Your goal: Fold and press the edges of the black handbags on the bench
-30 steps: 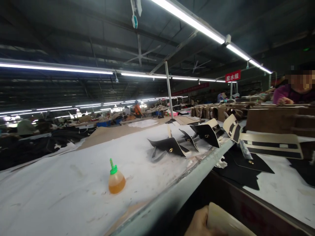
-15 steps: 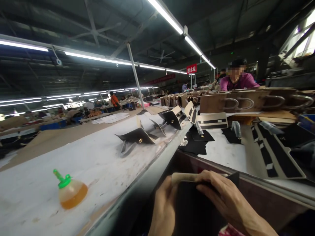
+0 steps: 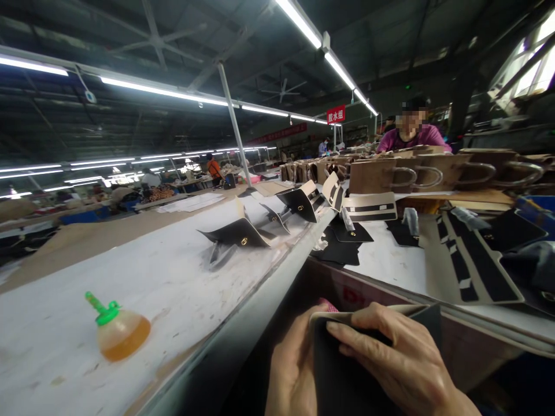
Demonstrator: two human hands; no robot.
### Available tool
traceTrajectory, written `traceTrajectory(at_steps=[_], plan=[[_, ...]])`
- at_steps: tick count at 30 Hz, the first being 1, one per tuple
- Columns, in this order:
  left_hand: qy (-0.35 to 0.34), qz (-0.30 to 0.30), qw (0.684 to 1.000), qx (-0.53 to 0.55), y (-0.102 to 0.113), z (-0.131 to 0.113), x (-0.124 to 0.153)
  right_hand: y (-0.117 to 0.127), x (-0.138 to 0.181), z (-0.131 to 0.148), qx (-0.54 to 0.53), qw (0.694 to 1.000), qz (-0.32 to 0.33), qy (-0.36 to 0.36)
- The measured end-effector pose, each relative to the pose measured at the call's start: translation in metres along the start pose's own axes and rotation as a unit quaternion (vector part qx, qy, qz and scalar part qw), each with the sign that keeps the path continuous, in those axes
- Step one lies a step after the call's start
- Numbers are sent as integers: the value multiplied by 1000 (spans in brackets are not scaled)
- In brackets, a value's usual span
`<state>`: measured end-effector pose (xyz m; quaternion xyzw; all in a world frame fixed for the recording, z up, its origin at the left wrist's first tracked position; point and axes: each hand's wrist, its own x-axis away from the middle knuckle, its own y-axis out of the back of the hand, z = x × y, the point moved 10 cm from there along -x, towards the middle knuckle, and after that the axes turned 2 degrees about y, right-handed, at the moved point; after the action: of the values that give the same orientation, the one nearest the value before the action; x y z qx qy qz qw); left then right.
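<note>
Low in the head view, a black panel with a cream inner side point(image 3: 333, 370) is held between my hands, in front of the bench edge. My left hand point(image 3: 292, 361) wraps round its left edge near the top corner. Across its top edge lies my right hand point(image 3: 392, 346), fingers on the black face and the rest of the grip hidden behind it. Several similar black flaps with gold clasps point(image 3: 236, 231) stand bent on the white bench ahead. A squat bottle with a green cap point(image 3: 124, 335) and amber liquid sits to the left.
The metal bench edge point(image 3: 243, 312) runs diagonally past my hands. At right, a cream panel with black strips point(image 3: 472, 260) lies on a lower table. Brown bag bodies with handles point(image 3: 375, 175) stand behind it, near a person in purple point(image 3: 416, 136).
My right hand's fingers have moved left and down onto the black face near the panel's top corner. The camera view has shifted slightly. My left hand keeps its hold.
</note>
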<state>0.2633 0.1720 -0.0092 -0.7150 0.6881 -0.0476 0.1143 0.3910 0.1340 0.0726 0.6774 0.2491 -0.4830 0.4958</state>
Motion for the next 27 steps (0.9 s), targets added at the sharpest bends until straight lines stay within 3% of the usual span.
traceTrajectory(at_steps=[13,17,22,27], plan=[[-40,-5,999,-12,-3,2,9,-1,16,-1,1,999,27,-16],[-46,-41,997,-45,4,6,9,-1,16,-2,4,999,27,-26],[-52,1,998,-41,-4,7,7,0,15,-1,8,999,22,-25],[-38,-22,997,-68,-1,9,9,3,14,-1,16,1000,1,-26]])
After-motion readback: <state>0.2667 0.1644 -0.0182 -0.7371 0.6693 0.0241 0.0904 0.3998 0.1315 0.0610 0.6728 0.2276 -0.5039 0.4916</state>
